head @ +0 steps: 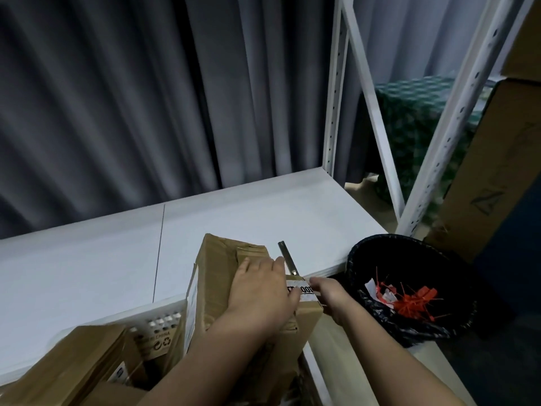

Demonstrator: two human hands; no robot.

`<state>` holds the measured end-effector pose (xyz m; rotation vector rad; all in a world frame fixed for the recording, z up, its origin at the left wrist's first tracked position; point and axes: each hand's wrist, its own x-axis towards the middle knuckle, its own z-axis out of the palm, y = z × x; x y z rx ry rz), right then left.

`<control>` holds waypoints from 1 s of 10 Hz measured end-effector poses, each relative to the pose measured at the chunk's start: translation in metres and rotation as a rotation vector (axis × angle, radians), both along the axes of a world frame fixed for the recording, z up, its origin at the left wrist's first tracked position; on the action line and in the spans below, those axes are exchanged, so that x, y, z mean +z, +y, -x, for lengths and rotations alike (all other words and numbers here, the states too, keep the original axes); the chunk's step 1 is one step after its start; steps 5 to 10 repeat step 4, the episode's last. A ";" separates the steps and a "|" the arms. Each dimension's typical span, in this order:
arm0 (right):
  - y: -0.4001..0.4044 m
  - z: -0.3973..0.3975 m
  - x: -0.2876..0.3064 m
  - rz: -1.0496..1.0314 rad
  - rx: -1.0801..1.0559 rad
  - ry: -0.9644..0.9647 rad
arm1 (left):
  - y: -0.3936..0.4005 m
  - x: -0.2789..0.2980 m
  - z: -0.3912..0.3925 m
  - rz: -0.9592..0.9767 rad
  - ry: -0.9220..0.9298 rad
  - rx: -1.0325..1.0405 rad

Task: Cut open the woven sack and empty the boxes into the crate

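A tall cardboard box [222, 276] stands on end at the far right corner of the white perforated crate [164, 313]. My left hand [260, 291] lies flat on the box's upper face, fingers spread. My right hand [326, 293] is at the box's right edge, its curled fingertips pinching the end of the white printed tape [304, 290] there. A slim metal utility knife [288, 257] lies on the white shelf [248, 218] just beyond both hands. More cardboard boxes [85, 358] fill the crate at the lower left. No woven sack is in view.
A black-lined waste bin [369, 259] holding red plastic seals [409, 300] stands right of the shelf. White rack uprights [333, 112] rise at the back right, with large cartons [491, 177] and a green patterned bundle [409, 136] beyond. Grey curtains hang behind the shelf.
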<state>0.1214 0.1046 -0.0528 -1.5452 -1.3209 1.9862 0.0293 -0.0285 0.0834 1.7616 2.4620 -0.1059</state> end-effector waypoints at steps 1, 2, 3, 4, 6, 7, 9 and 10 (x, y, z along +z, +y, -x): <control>-0.006 -0.012 0.024 -0.072 0.065 -0.081 | -0.016 0.016 -0.006 -0.010 -0.043 0.001; -0.018 -0.028 0.059 -0.171 0.161 -0.115 | -0.039 0.037 -0.011 -0.013 -0.146 0.038; -0.046 -0.050 0.110 -0.303 0.269 -0.190 | -0.070 0.070 -0.018 -0.027 -0.309 0.098; -0.083 -0.064 0.164 -0.364 0.275 -0.217 | -0.104 0.101 -0.025 -0.016 -0.392 0.148; -0.083 -0.064 0.164 -0.364 0.275 -0.217 | -0.104 0.101 -0.025 -0.016 -0.392 0.148; -0.083 -0.064 0.164 -0.364 0.275 -0.217 | -0.104 0.101 -0.025 -0.016 -0.392 0.148; -0.083 -0.064 0.164 -0.364 0.275 -0.217 | -0.104 0.101 -0.025 -0.016 -0.392 0.148; -0.083 -0.064 0.164 -0.364 0.275 -0.217 | -0.104 0.101 -0.025 -0.016 -0.392 0.148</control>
